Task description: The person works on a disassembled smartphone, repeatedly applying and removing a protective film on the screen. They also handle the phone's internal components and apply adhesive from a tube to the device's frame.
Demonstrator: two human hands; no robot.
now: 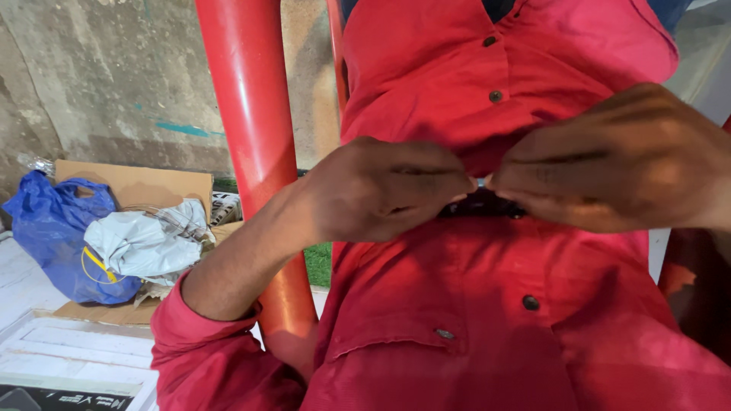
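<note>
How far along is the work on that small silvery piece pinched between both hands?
Nothing looks finished yet. In hand: the left hand and the right hand meet fingertip to fingertip on a small silvery metal piece, held above a dark object resting against the red buttoned shirt. The fingers hide most of the piece, so what remains cannot be told.

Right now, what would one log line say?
left hand: pinches small metal piece | right hand: pinches it too | backdrop: red shirt
</note>
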